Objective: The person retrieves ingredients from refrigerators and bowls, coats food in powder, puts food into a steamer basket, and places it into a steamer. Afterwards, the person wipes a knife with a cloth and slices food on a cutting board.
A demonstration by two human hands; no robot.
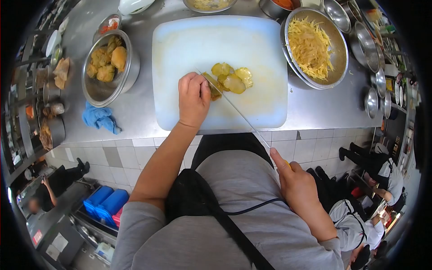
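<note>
A white cutting board (189, 45) lies in front of me on the steel table. My left hand (194, 101) is on it with fingers curled, pressing down a brownish-green pickled vegetable (215, 93), mostly hidden by the fingers and blade. My right hand (298, 185) is closed round the yellow handle of a long thin knife (241, 114), near the table's front edge. The blade slants up and left, its far end beside my left fingertips, against the vegetable. Several round, moist yellow-green slices (233, 81) lie overlapping just right of the blade.
Left stands a metal bowl (131, 67) of yellow-brown whole vegetables, with a blue cloth (100, 118) below it. Right, a metal bowl (340, 67) holds pale yellow shreds. Several small steel bowls (362, 42) line the right side. Other people (63, 186) stand in the kitchen behind, on both sides.
</note>
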